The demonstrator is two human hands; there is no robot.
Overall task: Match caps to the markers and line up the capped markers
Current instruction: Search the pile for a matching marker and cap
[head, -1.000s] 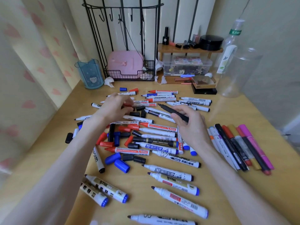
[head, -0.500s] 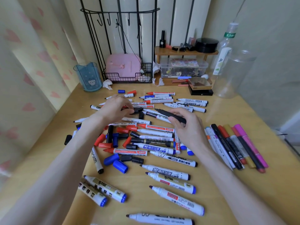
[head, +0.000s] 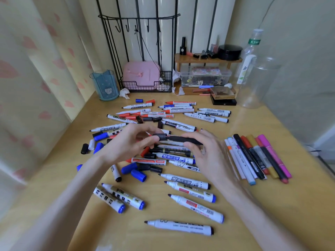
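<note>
Black marker [head: 178, 138], one, in pinching fingers [head: 189, 146] of right hand [head: 212, 156]; one black cap [head: 159, 137] in pinching fingers [head: 147, 142] of left hand [head: 125, 147]

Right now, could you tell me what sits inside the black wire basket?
A pink case stands in the basket; anything behind the case is hidden.

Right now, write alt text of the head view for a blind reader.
Over a wooden table, the left hand pinches a black cap at the tip of a black marker gripped by the right hand. Uncapped markers and loose caps lie scattered beneath; a row of capped markers lies to the right.
</note>
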